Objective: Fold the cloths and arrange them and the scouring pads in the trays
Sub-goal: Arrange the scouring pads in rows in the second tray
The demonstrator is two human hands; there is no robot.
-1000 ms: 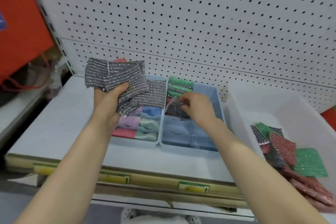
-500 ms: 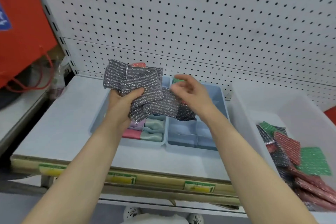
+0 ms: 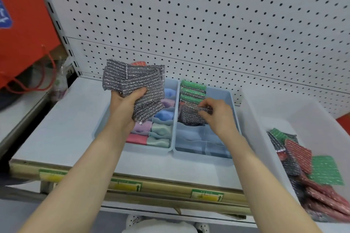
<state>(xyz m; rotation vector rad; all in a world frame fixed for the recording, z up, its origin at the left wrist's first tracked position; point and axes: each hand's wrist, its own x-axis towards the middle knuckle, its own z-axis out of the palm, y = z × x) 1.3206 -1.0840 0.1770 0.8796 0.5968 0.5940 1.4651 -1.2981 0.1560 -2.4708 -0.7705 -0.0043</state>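
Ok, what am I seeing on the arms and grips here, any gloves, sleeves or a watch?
Nothing worn that shows: the left grip and right grip are bare, with no gloves and no watch at the wrists. The left forearm and right forearm are bare to the frame's bottom edge, so no sleeve is in view.

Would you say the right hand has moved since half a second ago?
Yes: right hand moved rightward and down into the right tray, gripping a grey scouring pad.

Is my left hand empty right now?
No, the left hand grips a bunch of silver-grey scouring pads above the left tray, while the right hand pinches one more grey pad.
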